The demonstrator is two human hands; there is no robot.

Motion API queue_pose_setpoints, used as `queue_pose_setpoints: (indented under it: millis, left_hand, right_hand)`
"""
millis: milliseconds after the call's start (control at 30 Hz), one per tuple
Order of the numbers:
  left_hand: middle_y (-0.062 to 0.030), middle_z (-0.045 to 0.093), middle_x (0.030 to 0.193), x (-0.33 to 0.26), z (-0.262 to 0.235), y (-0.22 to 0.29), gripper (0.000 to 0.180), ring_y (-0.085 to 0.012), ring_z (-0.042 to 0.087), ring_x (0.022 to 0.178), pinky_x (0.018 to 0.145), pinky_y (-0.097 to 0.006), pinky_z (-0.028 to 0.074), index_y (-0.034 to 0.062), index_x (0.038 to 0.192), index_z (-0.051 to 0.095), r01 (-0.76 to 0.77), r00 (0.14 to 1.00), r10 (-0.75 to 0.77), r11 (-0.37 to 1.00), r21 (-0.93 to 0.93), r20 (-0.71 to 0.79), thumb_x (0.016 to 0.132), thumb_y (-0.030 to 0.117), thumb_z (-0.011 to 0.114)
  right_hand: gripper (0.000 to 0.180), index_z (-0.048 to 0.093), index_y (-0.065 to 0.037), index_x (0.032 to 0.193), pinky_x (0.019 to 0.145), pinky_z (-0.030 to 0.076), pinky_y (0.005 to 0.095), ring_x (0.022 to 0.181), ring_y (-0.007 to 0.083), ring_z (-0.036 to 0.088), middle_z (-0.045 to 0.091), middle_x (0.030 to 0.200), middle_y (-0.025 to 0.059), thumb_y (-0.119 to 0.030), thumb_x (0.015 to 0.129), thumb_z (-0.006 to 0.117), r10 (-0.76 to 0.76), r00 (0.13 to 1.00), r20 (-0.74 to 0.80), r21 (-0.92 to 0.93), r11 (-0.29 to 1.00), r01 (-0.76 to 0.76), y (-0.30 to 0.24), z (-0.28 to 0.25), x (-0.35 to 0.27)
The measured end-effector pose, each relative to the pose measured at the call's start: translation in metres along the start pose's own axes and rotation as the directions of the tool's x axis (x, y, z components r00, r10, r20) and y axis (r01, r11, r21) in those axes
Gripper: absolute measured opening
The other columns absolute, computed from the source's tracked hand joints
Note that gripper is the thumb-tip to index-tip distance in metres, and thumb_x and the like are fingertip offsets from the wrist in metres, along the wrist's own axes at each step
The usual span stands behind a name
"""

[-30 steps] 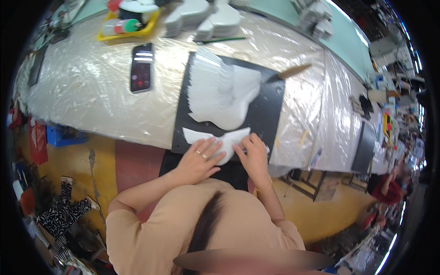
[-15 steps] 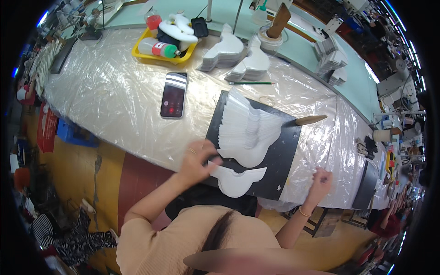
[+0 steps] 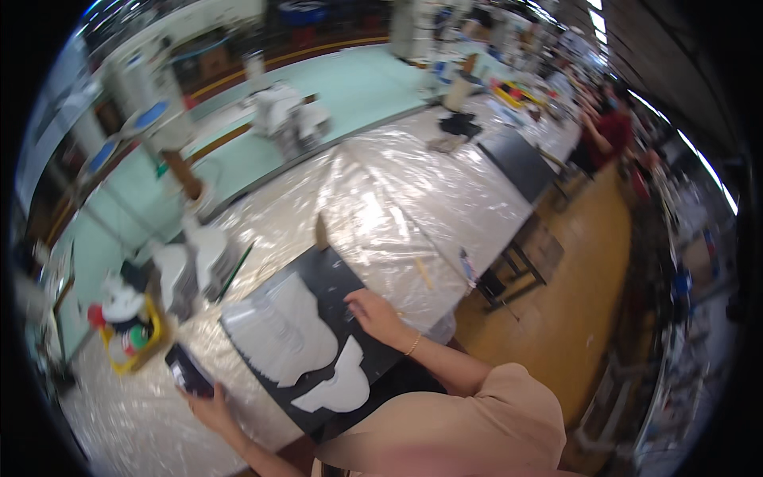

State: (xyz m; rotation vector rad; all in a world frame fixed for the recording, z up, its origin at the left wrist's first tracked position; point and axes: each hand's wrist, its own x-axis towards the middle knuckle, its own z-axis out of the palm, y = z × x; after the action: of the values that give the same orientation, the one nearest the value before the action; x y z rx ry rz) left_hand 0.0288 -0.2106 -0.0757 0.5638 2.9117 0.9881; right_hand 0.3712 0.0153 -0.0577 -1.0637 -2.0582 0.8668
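Workroom, wide view: pale green bench (image 3: 358, 83) runs along the far side of the work table (image 3: 381, 195), whose top is covered in clear, wrinkled plastic sheeting. Beyond, to the right, a person in a red top (image 3: 612, 131) is near the table's far end.

Black board (image 3: 389, 362) lies at the near edge of the table, turned at an angle. On it: a fanned stack of white pieces (image 3: 278, 338), overlapping, edges stepped. A single white piece (image 3: 342, 389), curved with two pointed ends, lies flat just beside the fan, on the person's side of the board.

Left hand (image 3: 208, 409): at the dark phone (image 3: 187, 368), left of the board. Thumb and fingers grasp its near end from either side. Blur here; the phone is probably resting on the sheeting, but a slight lift cannot be excluded.

Right hand (image 3: 377, 316): over the right part of the board, apart from both the fan and the single piece. Fingers released, loosely bent, nothing visible in them. Bracelet (image 3: 412, 343) on that wrist.

Surroundings: yellow tray (image 3: 162, 327) left of the phone, containing a bottle with a green cap (image 3: 138, 339) among other items. Two stacks of pale cut shapes (image 3: 211, 258) stand between tray and green pencil (image 3: 237, 272). Brown pointed handle (image 3: 321, 232) projects past the board's far corner.
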Motion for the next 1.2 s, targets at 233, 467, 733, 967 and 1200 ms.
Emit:
queue_pose_setpoints:
  millis: [233,467,733,967,1200]
  left_hand:
    - [-0.0343,0.060,0.107,0.027,-0.029,-0.014,0.101,-0.0463,0.061,0.098,0.090,-0.045,0.048,0.0147,0.151,0.016,-0.041,0.995,0.027,0.988,0.151,0.097,0.067,0.016,0.072]
    - [-0.0244,0.063,0.091,0.058,-0.033,-0.059,0.094,-0.0338,0.063,0.077,0.071,-0.039,0.050,0.0153,0.147,0.015,0.027,0.977,-0.029,1.000,0.010,0.209,0.072,0.013,0.072]
    - [-0.0128,0.058,0.112,-0.021,-0.080,0.032,0.082,-0.0240,0.055,0.097,0.092,-0.036,0.042,0.0179,0.142,0.015,0.087,0.941,0.108,0.839,-0.537,0.321,0.082,0.018,0.071]
    - [-0.0192,0.035,0.138,-0.141,-0.058,0.177,0.085,-0.0294,0.037,0.129,0.109,-0.043,0.030,0.0143,0.130,0.022,-0.129,0.779,0.571,0.552,-0.824,0.260,0.065,-0.001,0.075]
    - [-0.0187,0.039,0.126,-0.141,-0.060,0.210,0.088,-0.0240,0.053,0.112,0.092,-0.036,0.050,0.0120,0.140,0.017,0.520,0.664,0.530,0.180,-0.835,0.528,0.075,-0.002,0.075]
  right_hand:
    - [0.014,0.057,-0.004,0.101,0.077,0.048,0.0396,0.084,0.0308,0.059,0.058,0.090,0.0128,-0.001,0.089,0.051,-0.002,1.000,-0.004,0.115,0.993,0.003,-0.004,-0.007,-0.002]
    - [0.016,0.059,-0.001,0.098,0.070,0.046,0.0305,0.076,0.0171,0.057,0.058,0.083,0.0096,-0.015,0.093,0.054,0.041,0.995,0.089,0.422,0.904,-0.075,-0.045,-0.010,0.003]
    - [0.055,0.049,-0.005,0.131,0.062,0.041,0.0246,0.068,0.0085,0.043,0.042,0.073,-0.0018,-0.033,0.087,0.068,-0.115,0.709,0.696,0.478,0.810,-0.339,-0.107,0.036,-0.003]
    - [0.120,0.024,-0.004,0.147,0.097,0.048,0.0316,0.119,0.0182,0.053,0.047,0.137,0.0114,-0.065,0.059,0.079,-0.320,0.722,0.614,0.789,0.204,-0.580,-0.098,0.022,0.024]
    - [0.122,0.028,-0.004,0.144,0.093,0.052,0.0428,0.112,0.0287,0.057,0.042,0.139,0.0223,-0.065,0.052,0.079,-0.237,0.866,0.439,0.873,-0.116,-0.474,-0.102,-0.016,0.020]
